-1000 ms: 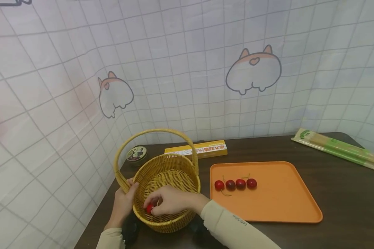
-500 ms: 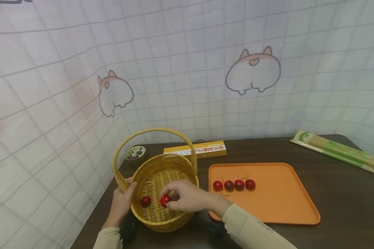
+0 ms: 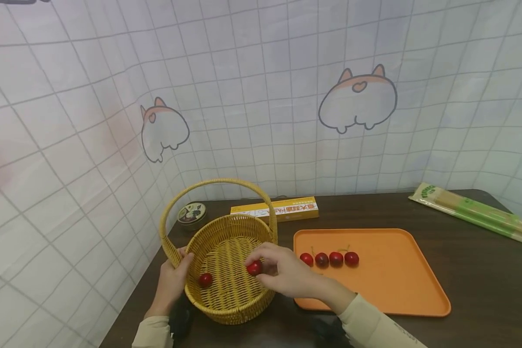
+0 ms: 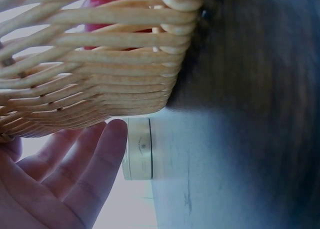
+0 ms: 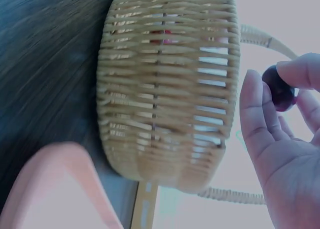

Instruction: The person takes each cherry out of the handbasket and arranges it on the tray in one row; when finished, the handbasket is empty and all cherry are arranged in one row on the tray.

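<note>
Yellow box (image 3: 296, 209), red Chinese lettering beside Latin letters, apparently "PA", remainder not legible, green-banded packet (image 3: 474, 214), green lettering at its left end, unreadable, right sleeve (image 3: 374, 321), small dark print, blurred, round tin (image 3: 192, 216), lid label too small to read.

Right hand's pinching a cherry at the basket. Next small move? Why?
Probably carry the pinched cherry right and lower it at the right end of the four cherries on the orange tray: the right hand has shifted it tray-ward across the basket since the earlier frames, it now looks higher than the rim, and bare tray lies beyond that row.
</note>
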Action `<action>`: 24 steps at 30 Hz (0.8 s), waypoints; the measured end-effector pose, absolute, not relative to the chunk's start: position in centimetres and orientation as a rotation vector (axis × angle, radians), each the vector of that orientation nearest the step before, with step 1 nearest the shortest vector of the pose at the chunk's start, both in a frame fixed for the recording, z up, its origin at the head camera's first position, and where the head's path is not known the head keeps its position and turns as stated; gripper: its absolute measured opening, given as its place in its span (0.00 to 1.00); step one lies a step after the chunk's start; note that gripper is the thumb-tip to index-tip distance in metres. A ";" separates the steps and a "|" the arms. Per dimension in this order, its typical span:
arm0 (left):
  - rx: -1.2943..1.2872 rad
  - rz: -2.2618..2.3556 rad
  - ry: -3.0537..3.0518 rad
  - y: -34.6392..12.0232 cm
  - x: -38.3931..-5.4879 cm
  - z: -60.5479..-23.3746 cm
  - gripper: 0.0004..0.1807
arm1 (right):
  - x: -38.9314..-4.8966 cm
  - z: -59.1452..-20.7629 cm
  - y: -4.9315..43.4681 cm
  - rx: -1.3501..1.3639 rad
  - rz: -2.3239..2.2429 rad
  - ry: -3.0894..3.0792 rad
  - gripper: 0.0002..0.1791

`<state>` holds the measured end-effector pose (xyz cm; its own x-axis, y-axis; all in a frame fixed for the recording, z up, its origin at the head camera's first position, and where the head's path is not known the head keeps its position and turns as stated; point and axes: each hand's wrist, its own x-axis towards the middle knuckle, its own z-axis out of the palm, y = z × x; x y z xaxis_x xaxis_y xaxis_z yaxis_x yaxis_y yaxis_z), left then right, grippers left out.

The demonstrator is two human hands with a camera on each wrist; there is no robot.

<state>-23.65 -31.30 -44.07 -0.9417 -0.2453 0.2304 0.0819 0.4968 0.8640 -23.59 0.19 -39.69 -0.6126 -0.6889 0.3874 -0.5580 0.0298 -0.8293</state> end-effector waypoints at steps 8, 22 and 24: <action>0.139 -1.408 -2.433 -31.3 -23.7 -44.1 0.15 | -23.9 -39.4 3.4 -1.259 -1.602 2.228 0.18; 0.138 -1.378 -2.427 -31.4 -23.6 -44.0 0.16 | -25.5 -40.4 10.0 -1.165 -1.604 2.377 0.22; 0.141 -1.375 -2.427 -31.3 -23.7 -44.2 0.15 | -25.7 -40.6 10.8 -1.163 -1.603 2.424 0.22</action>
<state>-23.70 -31.34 -44.19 -0.9349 -0.2532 0.2486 0.0829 0.5252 0.8469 -25.74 10.80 -40.60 -0.7240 -0.5814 0.3712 -0.5693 0.1996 -0.7975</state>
